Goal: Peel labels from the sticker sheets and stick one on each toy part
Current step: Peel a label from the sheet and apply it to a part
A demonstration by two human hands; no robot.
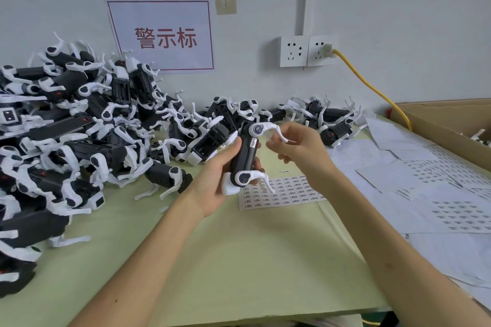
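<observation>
Toy part (245, 156), black body with white legs, held upright above the middle of the worktop (239, 260), clasped round its lower body by the curled fingers of the left hand (220, 180). Small label (253, 143) already lying along the upper body, just beneath the top leg joint. Right hand (297, 151) just beside that leg, fingers loosely bent; not possible to tell whether the tips pinch the leg or hold nothing.

Step in hand, as judged: seating the label. Rub firmly from one end to the other, press down both ends, keep the left grip off the printed strip, check that it sits straight along the body.

Sticker sheet (281, 192) flat directly below the hands, one loose label (285, 171) just beyond its far edge. Heap of toy parts (79, 127) filling the left side and far edge. More sheets (425, 180) spread over the right side, up to a cardboard box (451, 119) at the right edge. Open room only on the bare near half; finished part probably best carried clear of the heap's jutting legs
</observation>
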